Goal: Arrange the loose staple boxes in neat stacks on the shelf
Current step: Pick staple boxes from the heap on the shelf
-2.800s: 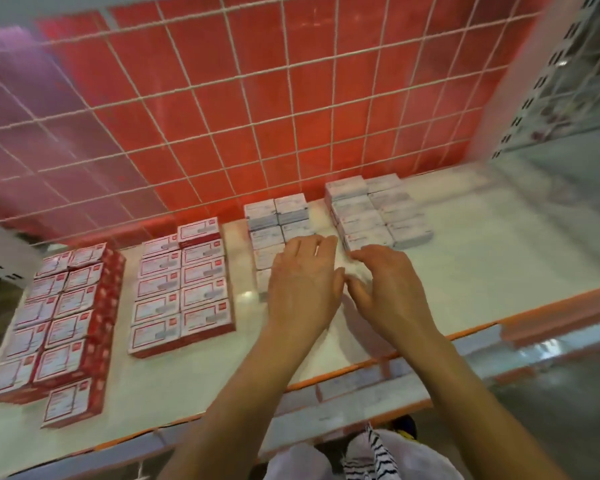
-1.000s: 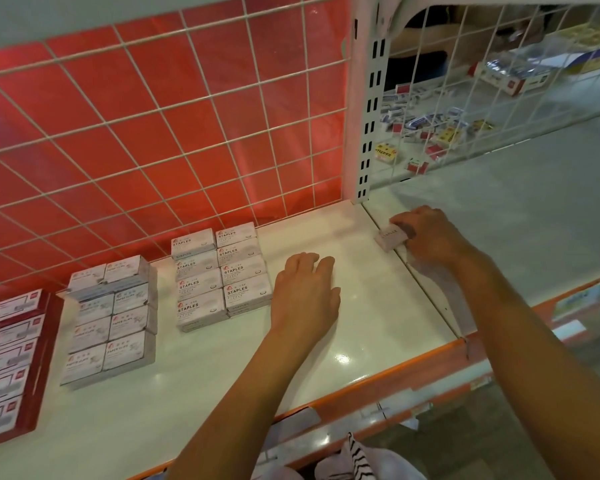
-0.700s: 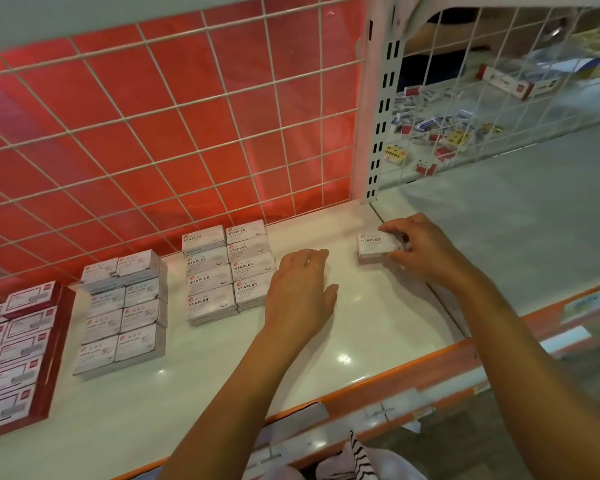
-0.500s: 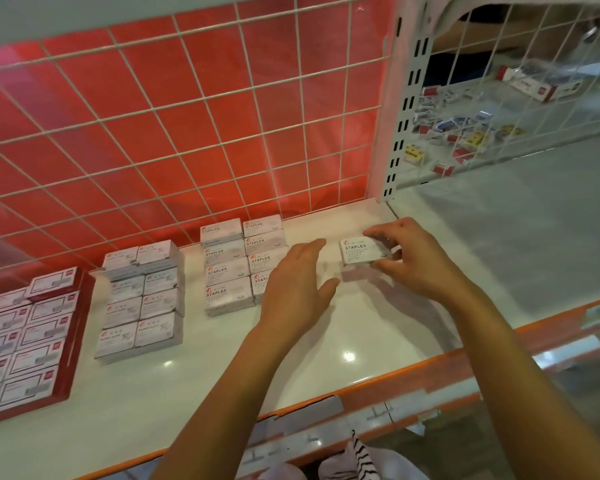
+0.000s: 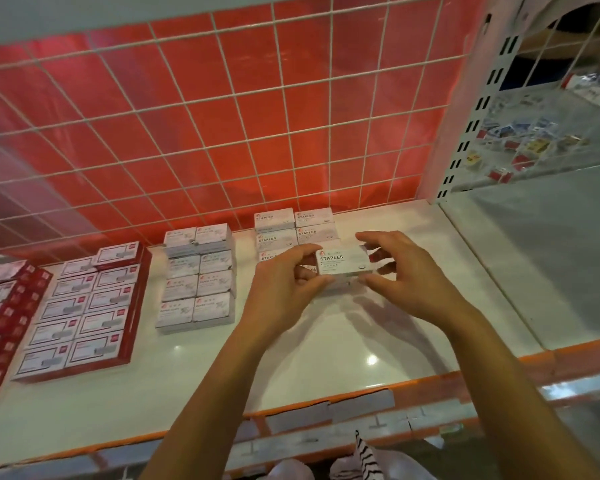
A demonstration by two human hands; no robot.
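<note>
Both hands share one grip on a single staple box (image 5: pixel 343 265). The left hand (image 5: pixel 284 289) pinches its left end and the right hand (image 5: pixel 406 275) pinches its right end, so the grip is narrow and full. The box is held with its printed face up, over the front right part of the staples stacks (image 5: pixel 281 230), which lie just behind and under the grip. I cannot tell if it already touches the boxes below.

The task looks nearly finished. To the left of the grip, the paper clip boxes (image 5: pixel 198 282) stand in two even rows, and further left the red boxes (image 5: pixel 87 306) are also lined up. I see no other loose box here. I judge that this box only needs to be set down square and released.

The shelf (image 5: pixel 326 351) is white and glossy, with an orange front edge (image 5: pixel 361 386). Behind the grip there is a wire grid (image 5: pixel 222 116) over a red panel. To the right stands a perforated post (image 5: pixel 465 109), then a neighbouring grey shelf (image 5: pixel 551 254).
</note>
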